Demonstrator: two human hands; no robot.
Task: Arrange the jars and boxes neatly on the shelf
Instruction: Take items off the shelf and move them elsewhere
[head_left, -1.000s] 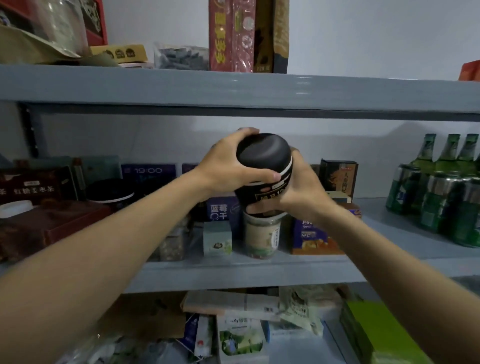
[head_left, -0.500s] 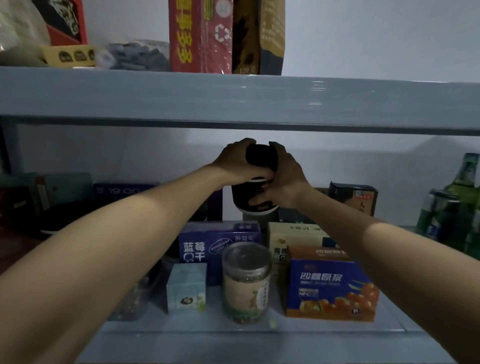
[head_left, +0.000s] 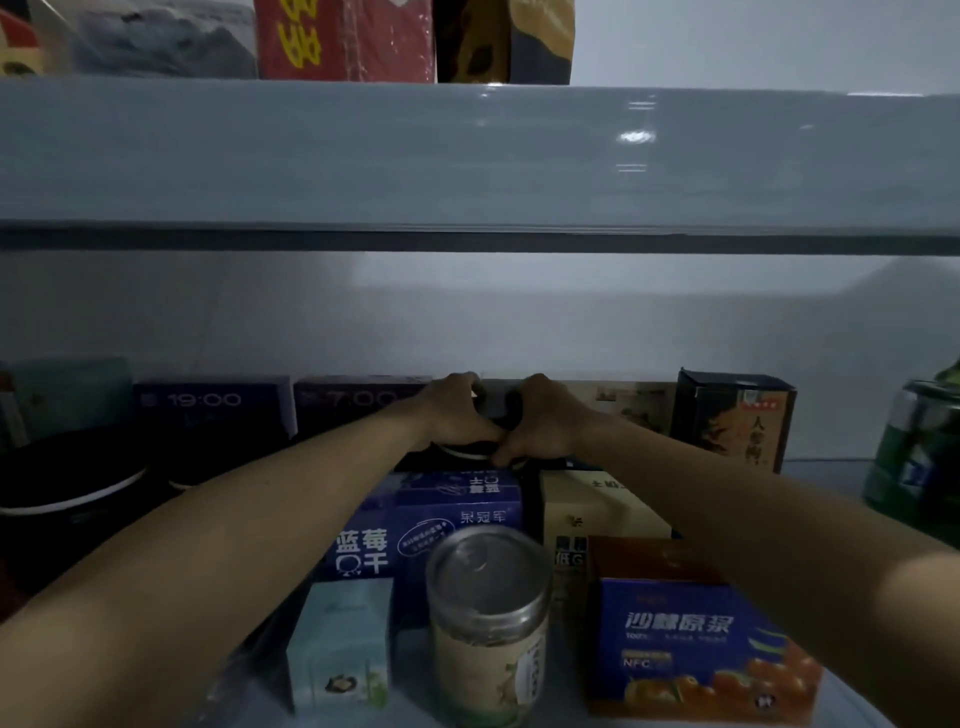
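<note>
Jars and boxes crowd the grey shelf (head_left: 156, 696), and nearest the front stands a clear jar (head_left: 488, 629) with a silvery pull-tab lid and a pale label, upright between a small mint-green box (head_left: 340, 644) on its left and a blue-and-orange juice box (head_left: 701, 644) on its right. Behind them sit a blue box (head_left: 415, 530) with white lettering and a cream box (head_left: 597, 514), side by side. Both bare forearms reach over these toward the back of the shelf. There the left hand (head_left: 457, 410) and right hand (head_left: 545, 421) curl around the black jar (head_left: 493, 415) from either side, fingers wrapped over its dark rounded top; a pale band shows at its lower edge, and whether its base touches the shelf cannot be told. Further left, another black round container (head_left: 67, 483) with a white stripe sits in shadow. Along the back wall stand 2 dark boxes printed 19:00 (head_left: 208, 410) and 7:00 (head_left: 358, 402), and a dark upright box (head_left: 732, 421) at the right. Green cans (head_left: 914, 457) occupy the far right edge.
</note>
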